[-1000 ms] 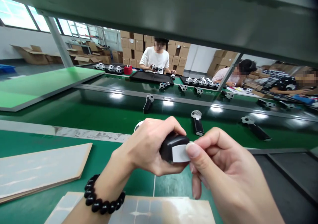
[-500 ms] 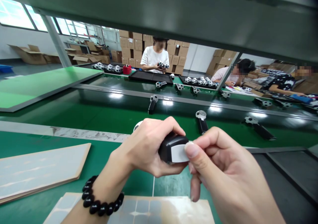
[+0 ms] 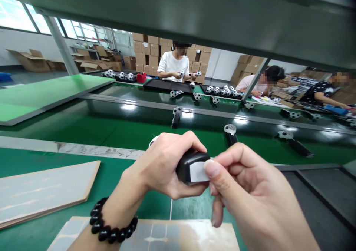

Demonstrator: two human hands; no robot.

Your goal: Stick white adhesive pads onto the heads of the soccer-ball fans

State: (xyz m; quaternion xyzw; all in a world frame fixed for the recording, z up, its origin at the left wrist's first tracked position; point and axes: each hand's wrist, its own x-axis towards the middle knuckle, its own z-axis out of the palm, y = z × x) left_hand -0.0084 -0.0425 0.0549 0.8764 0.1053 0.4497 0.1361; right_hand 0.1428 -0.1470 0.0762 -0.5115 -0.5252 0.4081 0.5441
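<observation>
Left hand (image 3: 164,165) is wrapped closed around a black football-topped handle (image 3: 190,165), fingers curled over it, holding it just above the green tabletop (image 3: 150,206), with a bit of the white-and-black ball head (image 3: 153,141) showing behind the knuckles. Right hand (image 3: 250,191) is nearly closed, thumb and fingers pinched in, thumb pad (image 3: 211,168) pressing on a pale grey label (image 3: 199,172) at the handle's end. A black bead bracelet (image 3: 111,223) is sitting on the left wrist. Below the hands, a tan-backed sheet of grey square stickers (image 3: 178,232) is lying on the tabletop, and a flat grey-faced board (image 3: 41,190) is lying left of them. Beyond the tabletop, a dark green conveyor belt (image 3: 133,126) is carrying more football-topped handles (image 3: 231,134) lying spaced out, with black trays (image 3: 168,85) along its far side. Past the belt, a person in a white T-shirt (image 3: 174,65) is holding two football-topped pieces, with a red holder (image 3: 141,78) on the left. Two more people (image 3: 263,81) are working off to the right, and stacked cardboard boxes (image 3: 147,49) are standing at the back
</observation>
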